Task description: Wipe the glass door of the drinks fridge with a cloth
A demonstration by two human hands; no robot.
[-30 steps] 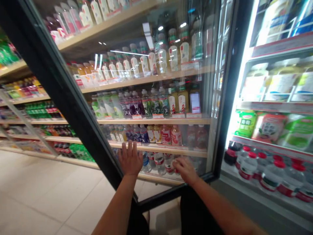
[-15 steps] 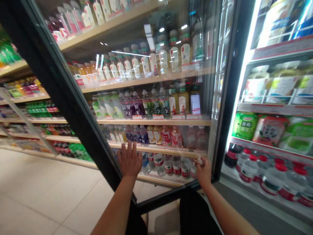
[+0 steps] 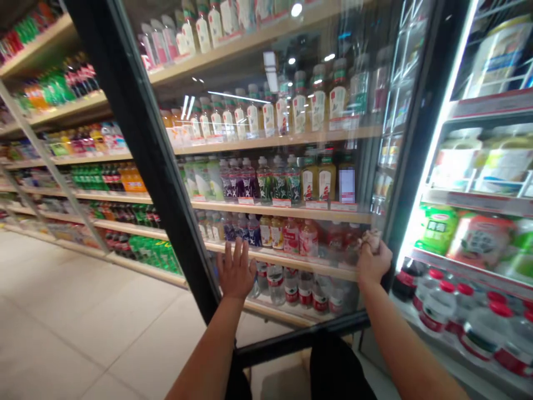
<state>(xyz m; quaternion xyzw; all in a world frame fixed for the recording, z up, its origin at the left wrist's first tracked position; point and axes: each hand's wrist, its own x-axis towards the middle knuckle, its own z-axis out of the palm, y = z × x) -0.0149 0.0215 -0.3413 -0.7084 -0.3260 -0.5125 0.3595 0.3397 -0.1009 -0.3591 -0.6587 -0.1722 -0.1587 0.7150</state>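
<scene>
An open cooler's glass door [image 3: 141, 139], black-framed, swings out in front of me. My left hand [image 3: 236, 273] lies flat on the lower pane, fingers spread, holding nothing. Against the glass near the door's right edge, my right hand [image 3: 373, 260] is closed round a small crumpled whitish wad [image 3: 368, 238]; I cannot tell whether it is cloth or paper. Through the pane show store shelves lined with drink bottles [image 3: 291, 178].
The lit cooler interior [image 3: 478, 200] stands open at the right, with red-capped water bottles [image 3: 437, 303] on its bottom shelf and green packs above. Long aisle shelves [image 3: 83, 178] of drinks run along the left. Pale floor tiles [image 3: 75, 333] spread at lower left.
My right hand has slid right and upward across the glass, from the pane's lower middle to its right edge. My left hand stays flat in the same spot.
</scene>
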